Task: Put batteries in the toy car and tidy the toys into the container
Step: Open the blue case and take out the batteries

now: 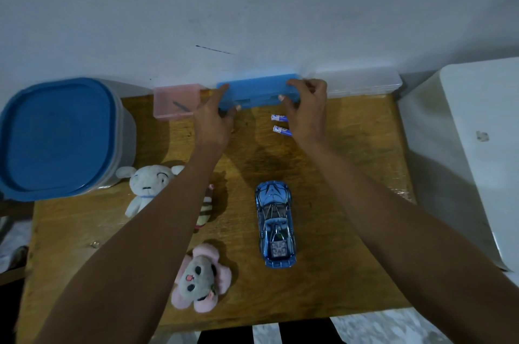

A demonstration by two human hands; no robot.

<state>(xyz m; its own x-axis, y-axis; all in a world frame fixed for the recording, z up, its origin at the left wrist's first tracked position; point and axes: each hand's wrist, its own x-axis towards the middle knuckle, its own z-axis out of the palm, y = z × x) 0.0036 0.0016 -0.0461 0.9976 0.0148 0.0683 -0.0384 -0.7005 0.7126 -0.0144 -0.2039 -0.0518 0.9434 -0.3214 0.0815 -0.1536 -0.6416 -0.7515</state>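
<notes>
At the far edge of the wooden table [337, 175], both hands clamp a flat blue plastic case [257, 89]: left hand [214, 116] on its left end, right hand [306, 107] on its right. Two small batteries [279, 124] lie just near of it, and the blue toy car [275, 224] sits nearer, mid-table.

A wooden table [337, 203] is standing against a pale wall, carrying everything. Along its far edge a pink box [175, 102], a blue box [258, 91] and a clear box [362, 84] are lying in a row. Two batteries [280, 124] are lying side by side just in front of the blue box. A blue-lidded container [59, 136] is sitting at the left corner, overhanging the edge. A white plush [147, 183], a striped plush [206, 210] and a pink-grey plush [200, 279] are lying left of centre, and a blue toy car [275, 224] is resting to their right
</notes>
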